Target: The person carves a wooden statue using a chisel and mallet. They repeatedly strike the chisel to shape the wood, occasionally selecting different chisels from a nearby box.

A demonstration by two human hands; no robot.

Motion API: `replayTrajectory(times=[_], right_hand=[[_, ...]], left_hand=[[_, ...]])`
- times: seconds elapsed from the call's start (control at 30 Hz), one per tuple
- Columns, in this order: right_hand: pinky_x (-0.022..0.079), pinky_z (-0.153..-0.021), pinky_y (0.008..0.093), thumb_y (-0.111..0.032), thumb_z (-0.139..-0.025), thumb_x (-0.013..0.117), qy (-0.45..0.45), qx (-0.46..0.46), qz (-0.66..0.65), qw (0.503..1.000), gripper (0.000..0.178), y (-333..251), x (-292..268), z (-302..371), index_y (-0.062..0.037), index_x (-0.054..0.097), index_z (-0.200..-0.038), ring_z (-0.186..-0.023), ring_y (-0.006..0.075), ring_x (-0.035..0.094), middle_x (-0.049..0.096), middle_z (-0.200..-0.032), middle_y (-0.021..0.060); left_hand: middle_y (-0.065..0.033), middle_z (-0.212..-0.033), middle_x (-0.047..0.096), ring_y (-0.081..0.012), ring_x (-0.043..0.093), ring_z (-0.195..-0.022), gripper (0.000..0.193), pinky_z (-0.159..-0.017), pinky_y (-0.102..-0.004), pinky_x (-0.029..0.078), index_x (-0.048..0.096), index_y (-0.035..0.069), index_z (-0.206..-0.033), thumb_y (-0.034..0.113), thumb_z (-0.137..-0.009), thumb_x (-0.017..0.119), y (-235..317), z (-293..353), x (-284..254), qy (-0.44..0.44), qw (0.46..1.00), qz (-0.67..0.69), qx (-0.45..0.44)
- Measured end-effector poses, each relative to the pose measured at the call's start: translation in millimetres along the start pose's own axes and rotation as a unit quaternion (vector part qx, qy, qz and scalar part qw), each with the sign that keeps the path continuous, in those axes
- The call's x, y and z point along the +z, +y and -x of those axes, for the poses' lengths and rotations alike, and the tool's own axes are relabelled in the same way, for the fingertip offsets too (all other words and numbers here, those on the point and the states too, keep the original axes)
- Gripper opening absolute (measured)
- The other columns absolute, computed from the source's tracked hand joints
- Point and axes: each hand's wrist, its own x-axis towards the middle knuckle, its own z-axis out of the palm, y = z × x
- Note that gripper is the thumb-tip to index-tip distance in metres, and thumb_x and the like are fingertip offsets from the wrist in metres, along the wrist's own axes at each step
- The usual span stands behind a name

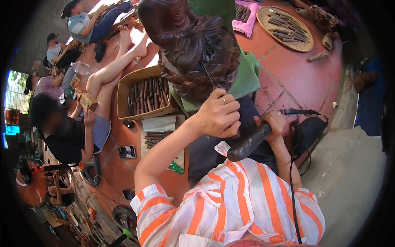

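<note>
A dark brown carved wooden statue, with a seated figure over a petal-like base, stands in front of me on a green cloth. My left hand, a ring on one finger, is closed around a chisel. Its thin metal shaft slants up to the left, with the tip at the carved folds; the fist hides most of its handle. Lower and to the right, my right hand grips a dark, club-shaped mallet. The mallet's thick end points down-left, near my striped shirt, apart from the chisel.
Left of the statue sits a cardboard box packed with several chisels. A round woven tray holds more tools at upper right. A phone lies on the tiles. A person sits at left, legs stretched toward the statue. A black bag rests at right.
</note>
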Motion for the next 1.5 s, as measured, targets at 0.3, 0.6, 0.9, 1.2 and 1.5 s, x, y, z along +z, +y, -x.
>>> replayTrajectory(times=[0.3, 0.6, 0.9, 1.2, 1.5], right_hand=[[0.035, -0.046, 0.0333, -0.013, -0.065, 0.080, -0.007, -0.005, -0.039, 0.999, 0.030, -8.3, -0.9, -3.3, -0.0081, 0.051, -0.062, -0.048, 0.0220, 0.048, 0.049, -0.057, 0.0042], [0.033, -0.047, 0.0334, -0.013, -0.068, 0.077, -0.010, -0.006, 0.003, 1.000, 0.029, -10.9, 0.6, -5.0, -0.0085, 0.049, -0.059, -0.048, 0.0215, 0.045, 0.046, -0.057, 0.0034], [0.033, -0.047, 0.0329, -0.013, -0.069, 0.076, -0.037, -0.014, 0.054, 0.998, 0.031, -23.2, -3.4, -12.3, -0.0100, 0.046, -0.059, -0.049, 0.0198, 0.045, 0.046, -0.057, 0.0020], [0.033, -0.048, 0.0325, -0.014, -0.069, 0.075, -0.034, -0.033, 0.018, 0.999, 0.030, -25.0, -5.4, -15.2, -0.0111, 0.047, -0.060, -0.049, 0.0189, 0.045, 0.046, -0.058, 0.0008], [0.034, -0.048, 0.0319, -0.013, -0.067, 0.077, -0.033, -0.023, 0.058, 0.997, 0.030, -29.5, -6.4, -18.7, -0.0108, 0.047, -0.061, -0.050, 0.0187, 0.046, 0.047, -0.059, 0.0011]], left_hand=[[-0.0041, -0.067, 0.045, -0.0220, 0.049, -0.065, 0.018, -0.072, -0.0382, 0.036, 0.047, 0.010, -0.057, 0.021, -0.067, 0.058, -0.3, 3.1, -6.8, 0.001, 0.999, 0.028, 0.021], [-0.0034, -0.065, 0.043, -0.0211, 0.049, -0.063, 0.018, -0.071, -0.0375, 0.036, 0.046, 0.011, -0.056, 0.020, -0.066, 0.058, -4.9, 5.9, -9.3, -0.029, 0.999, 0.025, 0.029], [-0.0033, -0.065, 0.042, -0.0213, 0.047, -0.062, 0.019, -0.070, -0.0376, 0.036, 0.044, 0.010, -0.055, 0.020, -0.066, 0.057, -8.5, 7.0, -30.1, -0.073, 0.994, 0.071, 0.044], [-0.0036, -0.065, 0.041, -0.0217, 0.046, -0.063, 0.018, -0.071, -0.0378, 0.036, 0.045, 0.011, -0.056, 0.019, -0.066, 0.058, -7.3, 2.9, -30.0, -0.090, 0.993, 0.061, 0.036], [-0.0038, -0.064, 0.040, -0.0214, 0.046, -0.065, 0.016, -0.071, -0.0373, 0.036, 0.047, 0.010, -0.058, 0.017, -0.065, 0.059, -6.3, -0.5, -26.3, -0.089, 0.995, 0.042, 0.031]])
